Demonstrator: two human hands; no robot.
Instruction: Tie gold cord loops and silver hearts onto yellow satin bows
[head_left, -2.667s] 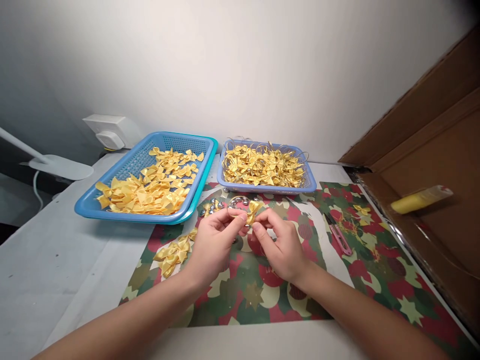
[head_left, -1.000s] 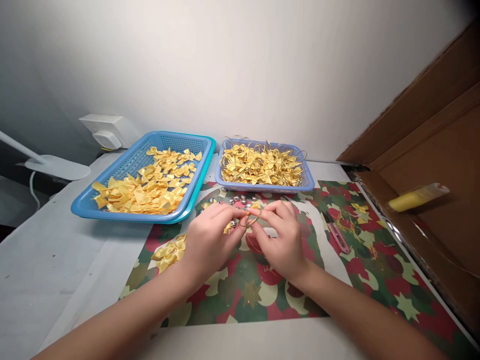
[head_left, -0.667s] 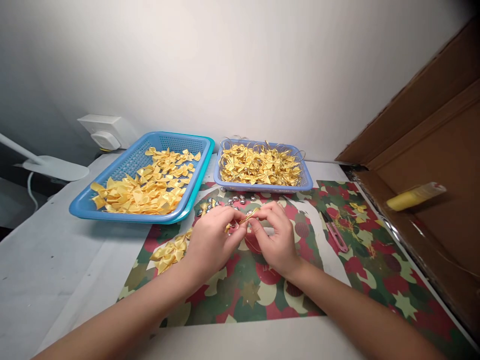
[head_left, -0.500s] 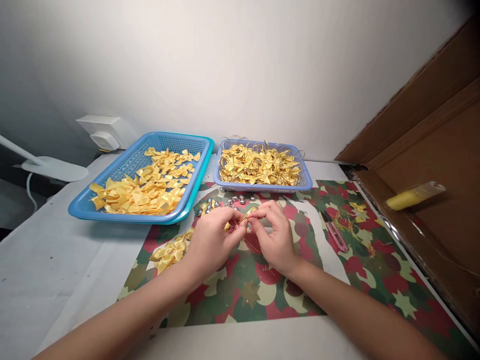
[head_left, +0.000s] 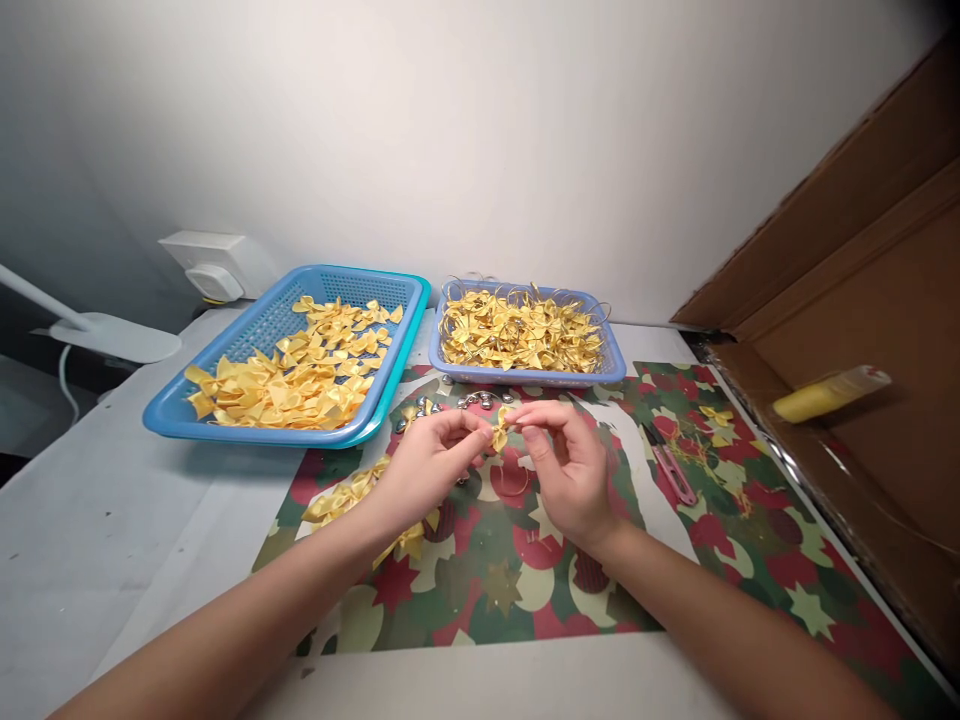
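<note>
A small yellow ribbon bow (head_left: pixel 501 430) is held up between my two hands over the patterned sheet. My left hand (head_left: pixel 427 465) pinches its left side between thumb and finger. At its right side, the fingertips of my right hand (head_left: pixel 570 470) close on the bow's edge. A thin gold cord (head_left: pixel 514 490) hangs in a loop below it. Silver bells (head_left: pixel 486 402) lie just behind my hands, partly hidden. Beside and under my left wrist is a pile of yellow bows (head_left: pixel 345 500).
A blue basket (head_left: pixel 255 436) of yellow bows stands at the left. Behind my hands, a lilac basket (head_left: pixel 525 378) holds bows with gold cord loops. Pink-handled snips (head_left: pixel 676 478) and thread scraps (head_left: pixel 720 455) lie at the right, near a cardboard wall (head_left: pixel 862 260) with a yellow tube (head_left: pixel 829 392).
The gold cord bundled between my fingers is now loosened, and the yellow bow shows between my fingertips. My right hand has shifted slightly right, and more bows show below my left wrist.
</note>
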